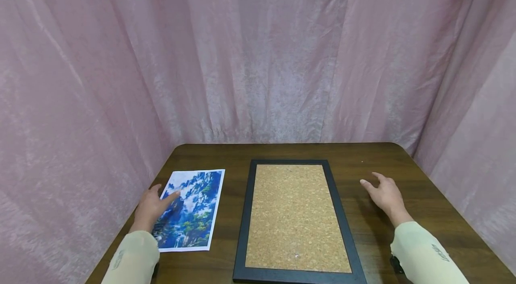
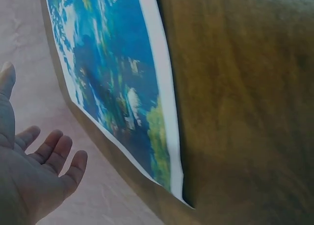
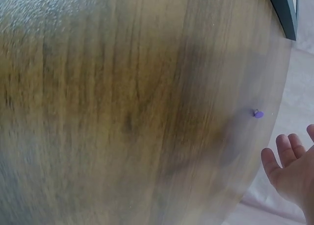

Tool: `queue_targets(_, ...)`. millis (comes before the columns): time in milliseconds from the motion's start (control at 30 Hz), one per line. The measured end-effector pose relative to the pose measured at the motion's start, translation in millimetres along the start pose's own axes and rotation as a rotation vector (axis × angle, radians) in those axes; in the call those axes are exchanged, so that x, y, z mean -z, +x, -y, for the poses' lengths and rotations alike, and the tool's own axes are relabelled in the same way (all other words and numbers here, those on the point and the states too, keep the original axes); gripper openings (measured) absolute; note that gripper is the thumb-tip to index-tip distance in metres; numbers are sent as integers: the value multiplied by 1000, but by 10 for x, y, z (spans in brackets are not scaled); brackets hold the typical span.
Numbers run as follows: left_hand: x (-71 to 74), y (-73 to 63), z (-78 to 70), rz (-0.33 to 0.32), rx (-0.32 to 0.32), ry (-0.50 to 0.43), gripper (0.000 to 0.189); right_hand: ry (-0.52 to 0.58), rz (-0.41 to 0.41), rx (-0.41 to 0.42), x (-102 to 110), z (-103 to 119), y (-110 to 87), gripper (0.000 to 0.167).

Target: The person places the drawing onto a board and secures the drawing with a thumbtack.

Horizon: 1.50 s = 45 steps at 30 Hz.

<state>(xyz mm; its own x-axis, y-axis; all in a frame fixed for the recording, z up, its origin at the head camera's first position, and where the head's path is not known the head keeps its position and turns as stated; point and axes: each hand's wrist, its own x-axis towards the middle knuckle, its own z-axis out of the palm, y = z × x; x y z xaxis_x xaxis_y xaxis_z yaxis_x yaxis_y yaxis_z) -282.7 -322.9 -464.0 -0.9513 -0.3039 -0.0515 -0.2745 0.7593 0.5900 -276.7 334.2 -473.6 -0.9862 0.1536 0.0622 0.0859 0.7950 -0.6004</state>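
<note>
My left hand hovers at the left edge of a printed landscape picture, its thumb overlapping the blue mountains. In the left wrist view the fingers of that hand are loosely spread and hold nothing; the white-bordered sheet lies beside them. To the right of a black-framed cork board, my right hand is held above the wooden table with thumb and fingers apart, nothing in it. A small purple thumbtack lies on the table near the right fingers in the right wrist view.
The dark wooden table has rounded far corners. Pink curtains hang behind it and along both sides. A corner of the board's dark frame shows at the top right of the right wrist view.
</note>
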Motion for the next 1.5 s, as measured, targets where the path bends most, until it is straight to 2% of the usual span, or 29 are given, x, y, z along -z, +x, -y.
queue_targets(467, 2, -23, 162, -1, 87, -95, 107, 56, 9, -39, 80, -71, -21, 81)
queue_targets(667, 0, -61, 241, -3, 97, -170, 105, 140, 18, -115, 92, -90, -22, 81)
queue_targets(867, -32, -57, 338, -25, 169, -240, 104, 209, 20, -161, 104, -100, -37, 78)
queue_targets(1067, -53, -34, 365, -38, 187, -239, 96, 303, 13, -209, 99, -121, -69, 75)
queue_targets(1233, -67, -61, 376, -37, 220, -248, 97, 414, -32, -250, 60, -159, -70, 73)
queue_targets(1500, -99, -66, 433, -41, 244, -257, 97, 490, -51, -277, 10, -234, -66, 72)
